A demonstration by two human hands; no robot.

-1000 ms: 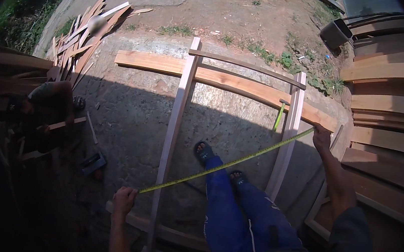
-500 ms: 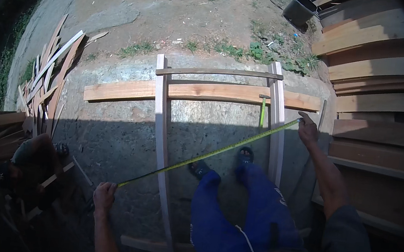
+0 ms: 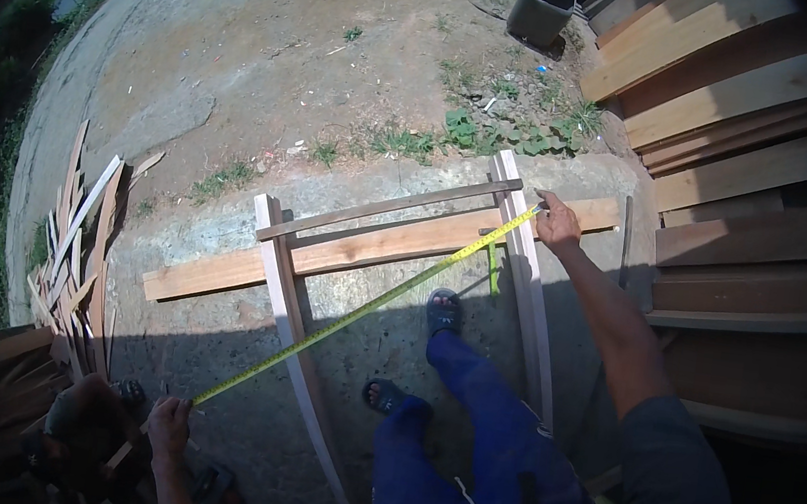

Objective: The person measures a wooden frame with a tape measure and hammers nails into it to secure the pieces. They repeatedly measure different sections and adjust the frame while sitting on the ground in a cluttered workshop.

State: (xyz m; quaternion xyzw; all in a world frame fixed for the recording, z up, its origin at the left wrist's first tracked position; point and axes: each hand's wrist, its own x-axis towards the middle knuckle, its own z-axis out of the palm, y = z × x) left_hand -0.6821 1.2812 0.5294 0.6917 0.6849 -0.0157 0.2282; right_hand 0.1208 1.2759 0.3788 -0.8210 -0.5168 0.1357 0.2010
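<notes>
A yellow tape measure (image 3: 356, 313) is stretched taut on a diagonal between my two hands, crossing above the timber frame. My left hand (image 3: 168, 427), low on the left, is closed round its lower end; whether the case is inside cannot be made out. My right hand (image 3: 558, 225) pinches the upper end beside the top of the right beam (image 3: 523, 292). The left beam (image 3: 295, 355) passes under the tape. A thin wooden strip (image 3: 394, 209) spans both beams near their far ends. Below them lies a thick plank (image 3: 363, 252). A hammer with a green handle (image 3: 493, 268) rests near the right beam.
Scrap strips (image 3: 81, 253) are heaped at the left. In the shade at lower left a person (image 3: 76, 418) crouches near my left hand. Stacked boards (image 3: 746, 254) line the right side. A dark bin (image 3: 541, 13) stands at the far right, beyond weeds (image 3: 538, 140).
My right hand has moved left and slightly up to the right beam's top, while my left hand is lower and further left. The view has tilted, and my feet have shifted.
</notes>
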